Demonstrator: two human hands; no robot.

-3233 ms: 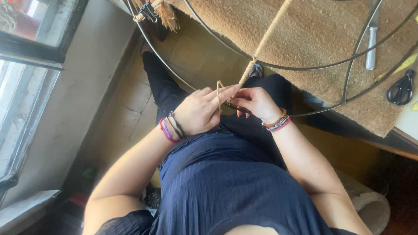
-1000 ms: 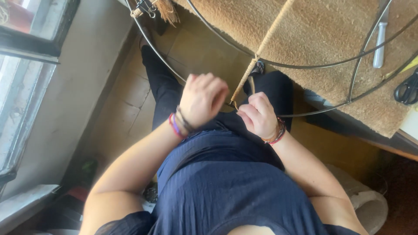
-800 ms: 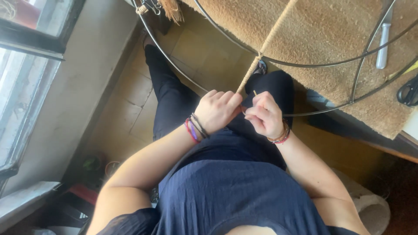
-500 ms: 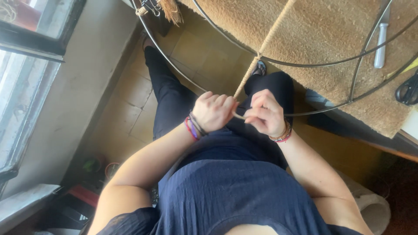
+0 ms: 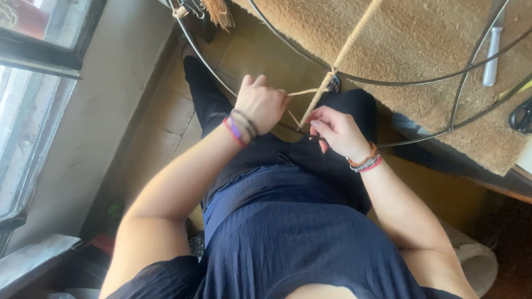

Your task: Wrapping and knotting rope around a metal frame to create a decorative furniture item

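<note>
So I'm looking down at my lap here. My left hand (image 5: 265,104) is gripping a thin strand of twine (image 5: 303,92), fingers curled shut around it, pulling it sideways off the wire frame (image 5: 388,83). My right hand (image 5: 338,132) is pinching the twine's lower end right at the frame's bottom ring, fingertips pressed together. The twine is running up across the tan mat (image 5: 421,39). Scissors (image 5: 521,116) are sitting off to the right.

Your left hand (image 5: 265,103) and right hand (image 5: 337,130) pinch rough, fibrous jute twine (image 5: 339,57), matt tan. The wire frame (image 5: 388,83) looks like thin, dark, smooth metal. Under it lies a coarse brown mat (image 5: 421,44). Your dress (image 5: 299,232) is ribbed navy cloth, matt.
</note>
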